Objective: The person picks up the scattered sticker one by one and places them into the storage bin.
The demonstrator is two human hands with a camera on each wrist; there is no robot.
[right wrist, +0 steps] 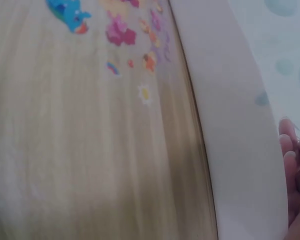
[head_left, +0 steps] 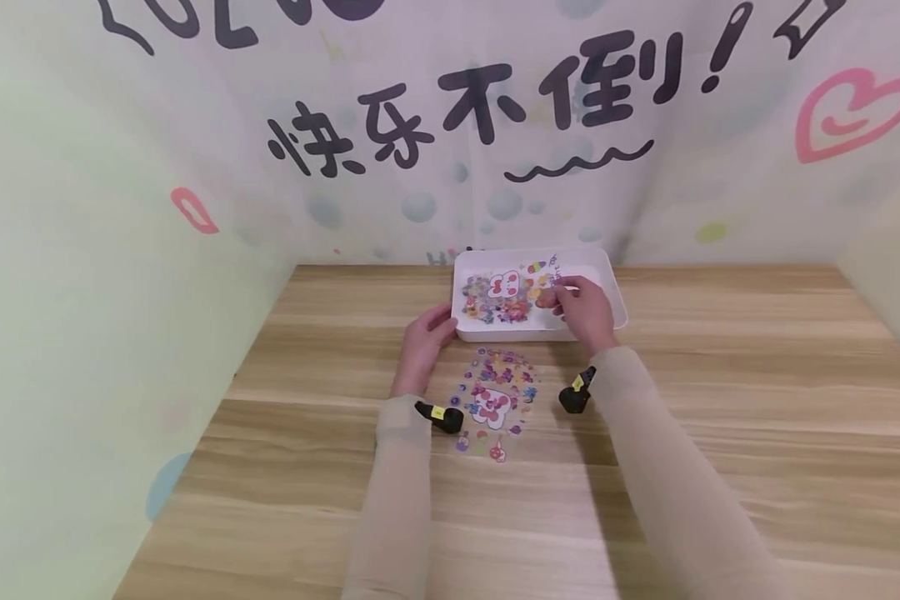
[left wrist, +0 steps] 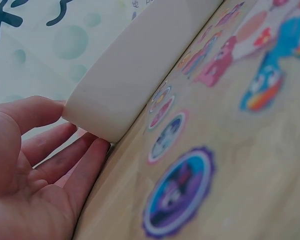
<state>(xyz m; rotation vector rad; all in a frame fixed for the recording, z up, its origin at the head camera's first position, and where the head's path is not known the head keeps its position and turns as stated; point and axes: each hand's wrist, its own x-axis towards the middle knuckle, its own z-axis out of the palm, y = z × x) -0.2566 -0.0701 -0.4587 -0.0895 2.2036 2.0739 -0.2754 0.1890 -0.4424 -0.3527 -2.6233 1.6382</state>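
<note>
A shallow white tray (head_left: 542, 336) stands at the back of the table. My left hand (head_left: 422, 343) grips its front left corner, thumb at the rim and fingers against the outer wall, as the left wrist view shows. Inside the tray lie clear sticker sheets (head_left: 504, 285) with a white rabbit face and small colourful figures. My right hand (head_left: 587, 312) reaches over the tray's front wall with curled fingers, pinching at the right edge of the sheets. Another clear sticker sheet (head_left: 491, 408) lies flat on the table in front of the tray, between my forearms.
The wood-grain table (head_left: 285, 492) extends to both sides. Right behind the tray hangs a pale printed wall cloth (head_left: 450, 200) with large dark characters. Small black wrist cameras (head_left: 444, 418) sit by both cuffs.
</note>
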